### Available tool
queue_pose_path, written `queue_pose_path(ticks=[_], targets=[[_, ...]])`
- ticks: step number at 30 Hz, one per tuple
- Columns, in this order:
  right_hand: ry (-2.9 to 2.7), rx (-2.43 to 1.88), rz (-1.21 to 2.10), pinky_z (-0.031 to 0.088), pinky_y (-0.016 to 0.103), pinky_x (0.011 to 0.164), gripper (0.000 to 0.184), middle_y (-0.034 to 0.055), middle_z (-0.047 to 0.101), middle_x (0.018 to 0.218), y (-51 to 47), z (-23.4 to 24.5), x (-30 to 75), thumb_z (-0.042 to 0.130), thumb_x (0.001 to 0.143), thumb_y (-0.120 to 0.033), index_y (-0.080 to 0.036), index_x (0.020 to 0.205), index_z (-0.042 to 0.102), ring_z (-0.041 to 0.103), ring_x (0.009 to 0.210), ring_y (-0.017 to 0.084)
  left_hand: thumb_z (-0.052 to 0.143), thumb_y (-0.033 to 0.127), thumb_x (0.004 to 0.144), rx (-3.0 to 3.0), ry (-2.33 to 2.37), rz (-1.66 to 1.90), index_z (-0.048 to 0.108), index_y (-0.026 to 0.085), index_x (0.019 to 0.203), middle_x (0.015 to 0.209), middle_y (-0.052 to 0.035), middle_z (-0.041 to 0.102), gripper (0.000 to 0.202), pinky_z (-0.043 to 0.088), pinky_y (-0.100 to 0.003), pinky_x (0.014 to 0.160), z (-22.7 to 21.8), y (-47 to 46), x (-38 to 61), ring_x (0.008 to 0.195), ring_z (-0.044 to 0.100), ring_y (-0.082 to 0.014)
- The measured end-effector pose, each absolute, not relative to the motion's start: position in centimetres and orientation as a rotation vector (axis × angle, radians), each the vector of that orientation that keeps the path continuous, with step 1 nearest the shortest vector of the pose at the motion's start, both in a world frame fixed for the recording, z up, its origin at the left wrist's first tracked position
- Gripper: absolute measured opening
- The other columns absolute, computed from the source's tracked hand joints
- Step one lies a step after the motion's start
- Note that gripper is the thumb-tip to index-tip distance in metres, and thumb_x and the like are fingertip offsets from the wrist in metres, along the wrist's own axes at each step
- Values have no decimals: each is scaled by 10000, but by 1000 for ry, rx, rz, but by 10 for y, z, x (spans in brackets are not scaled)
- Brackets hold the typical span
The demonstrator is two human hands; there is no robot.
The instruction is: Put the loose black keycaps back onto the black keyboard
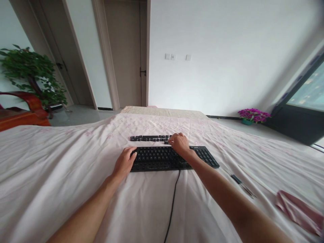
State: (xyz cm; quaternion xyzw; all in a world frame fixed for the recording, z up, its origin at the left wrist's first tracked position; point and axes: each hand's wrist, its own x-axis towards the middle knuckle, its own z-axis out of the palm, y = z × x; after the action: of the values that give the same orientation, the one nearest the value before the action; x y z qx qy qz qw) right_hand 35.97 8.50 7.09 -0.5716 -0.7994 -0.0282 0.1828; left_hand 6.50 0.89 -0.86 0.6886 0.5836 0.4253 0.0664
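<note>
A black keyboard (154, 157) lies on the cloth, with bare patches along its near edge where keycaps are off. My left hand (125, 160) grips its left end, thumb lying on top of the corner. Beyond the keyboard, loose black keycaps (151, 138) stand in rows, among them a long space bar. My right hand (179, 143) reaches over the keyboard to the right end of these rows. Its fingertips are closed at a keycap (166, 142) there; the palm hides part of the row. A black cable (173, 199) runs from the keyboard towards me.
A pale floral cloth (83, 162) covers the wide surface. To the right lie a tool with a dark handle and metal prongs (243, 185) and a folded pink cloth (300, 209). Purple flowers (253, 115) and a leafy plant (30, 74) stand farther off.
</note>
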Motion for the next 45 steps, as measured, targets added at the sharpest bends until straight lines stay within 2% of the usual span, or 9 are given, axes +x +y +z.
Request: queue_pose_path(ticks=[9,16,22,26,30,34,38,45], targets=[[-2506,-1702,-311,299,341,830,187,105,672,1061,123,70,329,576,859,-250,-206,849,757,471,1042,252,443,306,912,2061,1758,1291,608,200,1166,1214,-79,612,321,418,-372,1054,-4,7,67,1167,558,-201],[-2597,-1656,-368,302,353,816,146,127,679,1018,129,65,320,609,824,-210,-184,828,753,468,1038,266,447,303,909,2052,1762,1287,616,210,1148,1208,-78,613,307,423,-383,1052,-1,6,68,1159,564,-203],[-2628,-1584,-399,300,366,821,180,143,692,977,126,64,315,573,832,-139,-160,819,751,469,1029,267,458,286,902,2046,1769,1288,621,194,1147,1212,-87,614,309,421,-389,1054,-1,7,68,1161,563,-211],[-2558,-1564,-364,314,359,831,160,111,702,992,119,71,320,604,840,-213,-180,831,761,476,1017,258,452,292,907,2053,1767,1282,619,199,1155,1215,-82,612,313,417,-385,1057,-2,7,67,1163,560,-208],[-2328,-1497,-140,344,329,857,168,39,711,1022,101,81,342,641,840,-326,-261,934,764,496,1001,230,450,293,907,2055,1765,1284,618,199,1156,1210,-83,611,314,420,-388,1052,-2,7,67,1162,560,-209],[-2243,-1421,-23,392,305,864,167,-4,710,1019,73,77,374,633,851,-346,-302,954,757,529,967,200,445,309,914,2072,1755,1276,613,205,1156,1207,-83,611,312,419,-394,1053,-3,7,67,1157,561,-209],[-2245,-1406,-30,415,313,865,165,-3,706,1013,46,59,395,626,860,-364,-312,942,760,544,947,197,433,320,919,2074,1764,1275,614,199,1150,1204,-85,611,317,414,-391,1057,-5,7,67,1159,556,-208],[-2289,-1363,-128,390,330,855,191,7,698,1021,21,47,395,595,891,-384,-318,949,764,523,954,205,431,321,919,2074,1771,1268,611,198,1154,1216,-84,608,321,412,-397,1057,-4,7,67,1164,552,-211]])
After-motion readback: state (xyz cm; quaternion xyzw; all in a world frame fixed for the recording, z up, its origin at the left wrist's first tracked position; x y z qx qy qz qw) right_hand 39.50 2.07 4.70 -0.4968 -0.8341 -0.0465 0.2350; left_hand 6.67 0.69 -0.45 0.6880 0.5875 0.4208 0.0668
